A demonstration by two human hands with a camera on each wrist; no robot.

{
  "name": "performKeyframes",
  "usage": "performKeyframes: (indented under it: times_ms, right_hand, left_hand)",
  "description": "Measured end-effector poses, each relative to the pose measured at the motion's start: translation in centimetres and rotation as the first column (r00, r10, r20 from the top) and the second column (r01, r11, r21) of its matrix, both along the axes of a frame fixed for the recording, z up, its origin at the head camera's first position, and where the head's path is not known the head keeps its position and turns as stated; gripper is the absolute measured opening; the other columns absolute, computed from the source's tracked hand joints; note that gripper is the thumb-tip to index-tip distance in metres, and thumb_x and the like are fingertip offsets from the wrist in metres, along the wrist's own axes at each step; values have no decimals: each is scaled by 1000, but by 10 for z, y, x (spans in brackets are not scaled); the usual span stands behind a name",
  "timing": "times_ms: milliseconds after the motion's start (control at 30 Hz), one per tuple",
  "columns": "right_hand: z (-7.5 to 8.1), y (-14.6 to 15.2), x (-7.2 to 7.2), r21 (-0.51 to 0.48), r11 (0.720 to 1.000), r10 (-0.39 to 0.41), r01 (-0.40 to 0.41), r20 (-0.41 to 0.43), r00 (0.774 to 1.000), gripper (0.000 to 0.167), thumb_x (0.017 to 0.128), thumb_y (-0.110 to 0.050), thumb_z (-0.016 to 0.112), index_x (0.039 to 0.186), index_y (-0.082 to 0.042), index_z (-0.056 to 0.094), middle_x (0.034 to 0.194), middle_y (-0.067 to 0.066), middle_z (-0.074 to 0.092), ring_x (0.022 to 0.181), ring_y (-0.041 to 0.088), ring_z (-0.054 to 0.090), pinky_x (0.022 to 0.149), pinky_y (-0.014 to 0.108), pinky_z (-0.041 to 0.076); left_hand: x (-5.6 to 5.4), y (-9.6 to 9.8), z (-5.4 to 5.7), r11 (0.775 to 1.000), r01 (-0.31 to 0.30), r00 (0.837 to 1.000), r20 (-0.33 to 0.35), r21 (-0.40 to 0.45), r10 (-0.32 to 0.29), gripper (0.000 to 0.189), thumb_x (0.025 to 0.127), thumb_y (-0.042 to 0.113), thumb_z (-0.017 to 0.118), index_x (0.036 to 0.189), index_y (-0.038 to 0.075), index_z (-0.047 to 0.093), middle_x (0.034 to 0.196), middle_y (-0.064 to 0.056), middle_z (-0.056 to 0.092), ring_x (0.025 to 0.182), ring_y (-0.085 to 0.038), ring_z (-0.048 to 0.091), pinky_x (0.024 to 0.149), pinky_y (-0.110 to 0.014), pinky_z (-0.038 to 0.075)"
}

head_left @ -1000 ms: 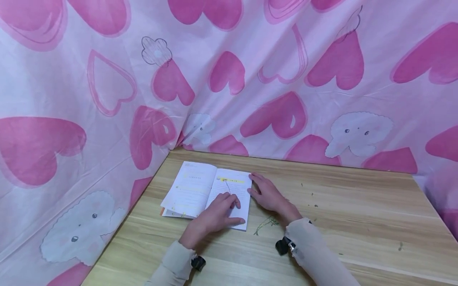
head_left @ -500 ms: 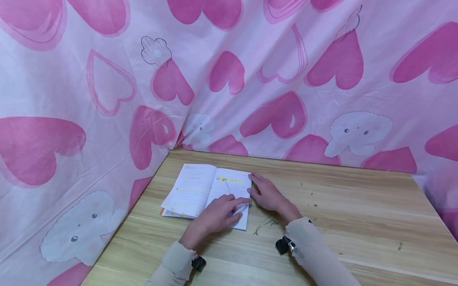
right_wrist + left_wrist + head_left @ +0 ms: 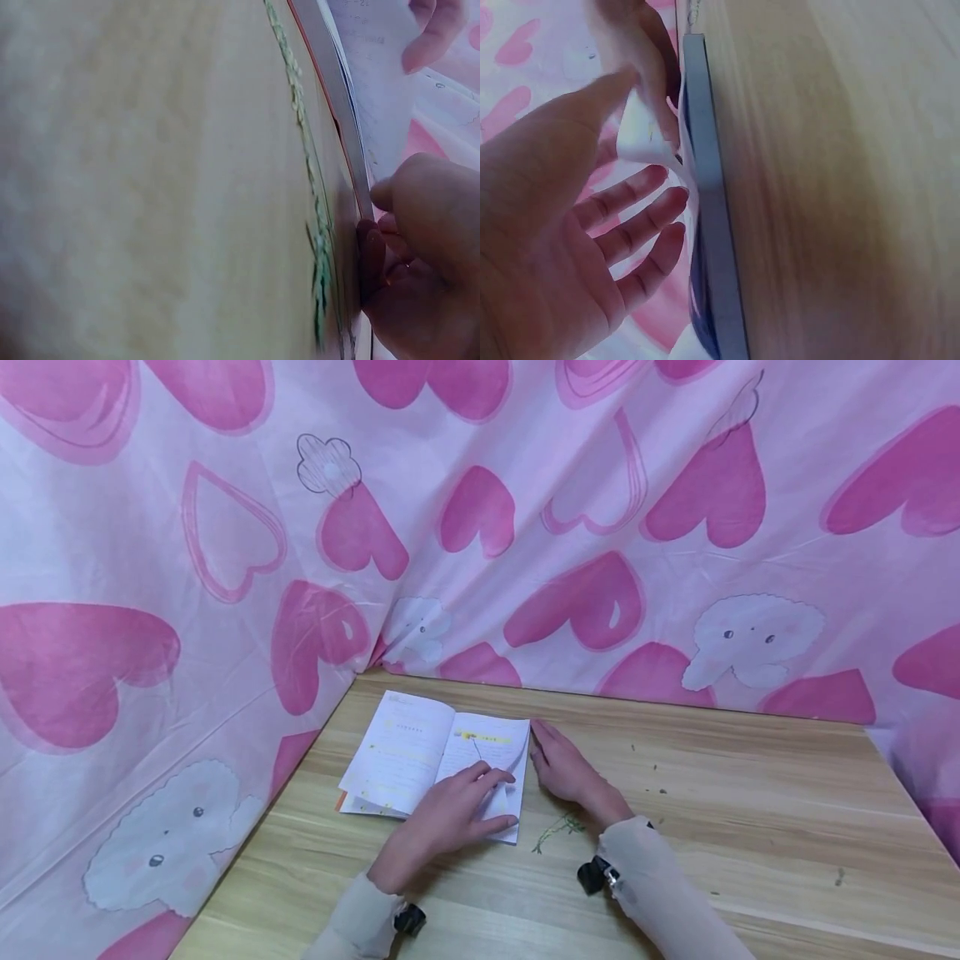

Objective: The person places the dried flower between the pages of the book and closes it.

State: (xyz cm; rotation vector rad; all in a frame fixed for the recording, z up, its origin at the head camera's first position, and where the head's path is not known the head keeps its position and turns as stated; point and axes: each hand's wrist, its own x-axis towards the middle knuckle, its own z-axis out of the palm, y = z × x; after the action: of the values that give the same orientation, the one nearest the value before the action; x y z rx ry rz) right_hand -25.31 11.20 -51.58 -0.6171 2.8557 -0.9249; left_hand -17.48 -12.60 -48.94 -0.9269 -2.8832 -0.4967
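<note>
An open book (image 3: 405, 739) with yellow-marked pages lies at the table's left side. My left hand (image 3: 457, 810) reaches over its right page, thumb and index finger apart. The outer edge of that page (image 3: 641, 131) is lifted and curls up by the thumb and index finger, the other fingers loosely bent in the left wrist view. My right hand (image 3: 570, 768) lies along the book's right side, its fingertips right at the upper corner. In the right wrist view, the right thumb (image 3: 383, 194) is at the book's edge.
A thin green braided sprig or cord (image 3: 557, 832) lies on the wooden table (image 3: 750, 810) between the forearms. Small dark specks dot the tabletop to the right. A pink heart-print curtain (image 3: 570, 510) hangs behind and to the left.
The left index finger reached to the right page's edge and drew back, and the page's edge now curls up. The right fingertips shifted slightly right, off the page's corner.
</note>
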Motion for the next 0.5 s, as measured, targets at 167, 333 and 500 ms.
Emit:
performKeyframes:
  times_ms: [167,333,500]
  right_hand:
    - [0,1,1,-14,1000,2,-3,-7,1000,65,114,-24,55,168,4,30,175,25,32,164,42,31,133,57,29]
    - [-1,0,1,-33,999,19,-20,-42,999,63,112,-21,58,165,4,36,173,26,36,162,42,34,131,58,32]
    - [0,1,0,-40,998,51,-54,-60,997,58,112,-20,59,164,1,42,173,24,38,163,39,36,130,57,34]
  left_hand:
    - [2,-1,7,999,-30,999,-45,15,30,75,93,71,73,147,20,60,132,2,68,104,-10,65,90,-33,61]
    - [3,-5,12,994,-100,987,-125,43,105,61,97,53,78,144,18,62,131,1,69,94,-9,64,81,-30,61]
    - [5,-12,23,981,-153,971,-167,123,173,51,98,35,81,144,19,64,134,2,70,107,-12,71,89,-33,64]
